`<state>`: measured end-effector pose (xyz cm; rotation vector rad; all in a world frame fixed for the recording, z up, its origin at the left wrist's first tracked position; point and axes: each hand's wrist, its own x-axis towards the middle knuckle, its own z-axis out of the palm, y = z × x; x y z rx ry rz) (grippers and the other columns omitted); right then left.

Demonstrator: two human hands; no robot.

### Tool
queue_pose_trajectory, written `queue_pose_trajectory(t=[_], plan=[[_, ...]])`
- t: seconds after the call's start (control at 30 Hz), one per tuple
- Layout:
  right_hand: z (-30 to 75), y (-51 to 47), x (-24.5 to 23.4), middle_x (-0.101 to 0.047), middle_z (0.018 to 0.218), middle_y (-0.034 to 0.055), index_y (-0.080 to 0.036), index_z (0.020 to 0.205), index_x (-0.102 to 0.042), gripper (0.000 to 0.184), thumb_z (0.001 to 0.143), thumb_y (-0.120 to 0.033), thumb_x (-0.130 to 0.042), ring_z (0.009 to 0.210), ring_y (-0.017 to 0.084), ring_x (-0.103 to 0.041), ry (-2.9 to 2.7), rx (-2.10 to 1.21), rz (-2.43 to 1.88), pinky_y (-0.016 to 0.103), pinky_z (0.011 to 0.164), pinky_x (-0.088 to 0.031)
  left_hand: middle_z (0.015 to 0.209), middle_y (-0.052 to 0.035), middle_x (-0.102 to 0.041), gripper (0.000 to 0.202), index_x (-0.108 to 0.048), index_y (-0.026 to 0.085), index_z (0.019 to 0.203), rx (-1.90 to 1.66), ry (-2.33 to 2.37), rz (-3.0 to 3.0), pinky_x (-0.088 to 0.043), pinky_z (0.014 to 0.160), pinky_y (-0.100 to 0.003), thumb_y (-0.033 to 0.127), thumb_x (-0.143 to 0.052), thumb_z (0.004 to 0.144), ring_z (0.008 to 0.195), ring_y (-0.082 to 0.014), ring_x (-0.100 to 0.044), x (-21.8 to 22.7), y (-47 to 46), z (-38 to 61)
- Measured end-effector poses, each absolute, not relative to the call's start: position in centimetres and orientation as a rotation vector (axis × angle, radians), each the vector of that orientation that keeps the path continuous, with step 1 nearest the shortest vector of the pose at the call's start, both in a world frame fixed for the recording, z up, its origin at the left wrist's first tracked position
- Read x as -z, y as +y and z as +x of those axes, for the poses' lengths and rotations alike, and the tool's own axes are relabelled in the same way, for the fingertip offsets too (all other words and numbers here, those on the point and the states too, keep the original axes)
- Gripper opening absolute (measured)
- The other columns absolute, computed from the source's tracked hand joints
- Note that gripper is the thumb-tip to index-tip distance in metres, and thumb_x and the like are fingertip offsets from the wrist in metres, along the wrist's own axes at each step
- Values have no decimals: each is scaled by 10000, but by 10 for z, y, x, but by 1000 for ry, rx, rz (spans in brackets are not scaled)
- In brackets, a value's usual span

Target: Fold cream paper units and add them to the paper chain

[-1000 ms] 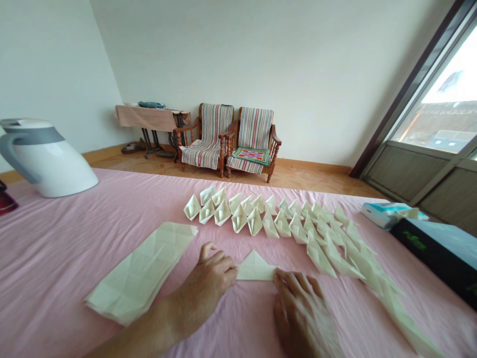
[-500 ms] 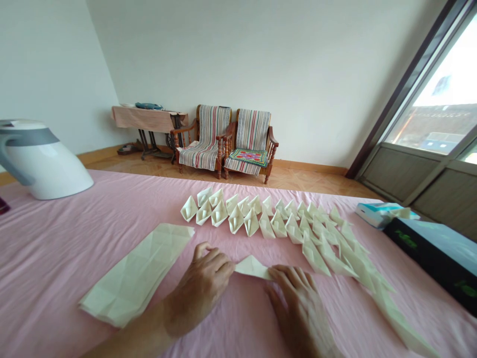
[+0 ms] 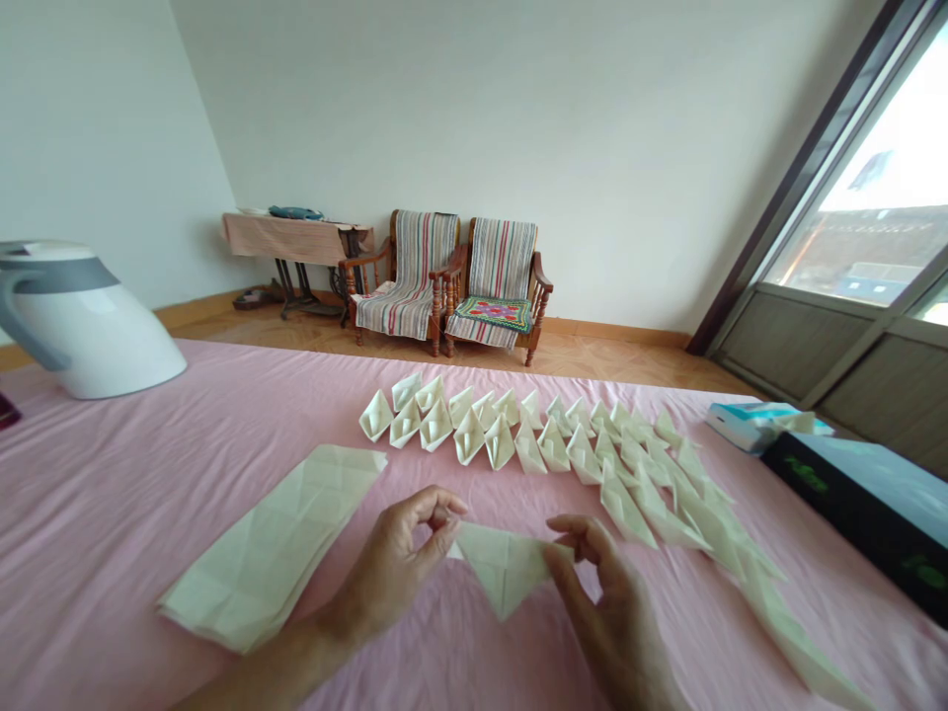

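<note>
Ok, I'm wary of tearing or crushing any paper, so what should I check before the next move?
1. Left hand pinches one end of the folded paper: ok.
2. Right hand pinches the opposite end: ok.
3. Folded paper's pointed corner faces the person and looks untorn: ok.
4. Boat-shaped pieces apart from both hands: ok, though the nearest lies close to the right hand.
5. Left forearm clear of the flat paper stack: cannot tell; their edges nearly meet in view.
6. Inner layers even: cannot tell; hidden.
</note>
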<state>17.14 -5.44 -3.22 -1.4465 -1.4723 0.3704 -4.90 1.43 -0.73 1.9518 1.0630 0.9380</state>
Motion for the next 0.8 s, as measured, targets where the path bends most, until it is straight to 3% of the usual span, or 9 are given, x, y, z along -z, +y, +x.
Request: queue_pose_trajectory(t=[0.13,0.3,0.5,0.7,0.8], plan=[[172,-46,48,-606,676,-12,-215,882,-611,128,857,-314,-534,621,170,-574,-1558,-427,-1594,258,569,-421,739,14,-658,108,-649,192,844,-853,1258,2191,-421,728,-286,146,-552,860,719,-171,-610,14,18,-46],[171,-40,54,-616,757,11,-220,854,-609,89,811,-248,-536,694,191,-562,-1612,-328,-1659,297,646,-392,793,-1,-637,116,-648,191,769,-831,1273,2310,-358,800,-345,76,-637,782,818,-208,-579,13,21,-43],[172,-41,53,-619,829,34,-216,905,-617,133,807,-220,-528,781,220,-558,-1611,-303,-1675,333,706,-387,932,-31,-602,233,-650,207,979,-741,927,2605,-368,834,-335,31,-526,889,914,-201,-525,7,11,-41],[175,-42,49,-603,777,30,-209,862,-598,114,808,-211,-497,719,207,-549,-1614,-304,-1665,316,653,-391,1043,-39,-593,197,-590,226,1141,-430,713,2806,-366,875,-366,198,-538,953,973,-222,-504,-1,0,-36],[180,-42,49,-599,777,22,-212,889,-584,199,736,-145,-477,721,203,-556,-1636,-323,-1639,308,656,-401,1086,-39,-593,214,-571,233,1169,-415,731,2826,-354,882,-370,200,-528,962,1001,-225,-499,-1,0,-36]])
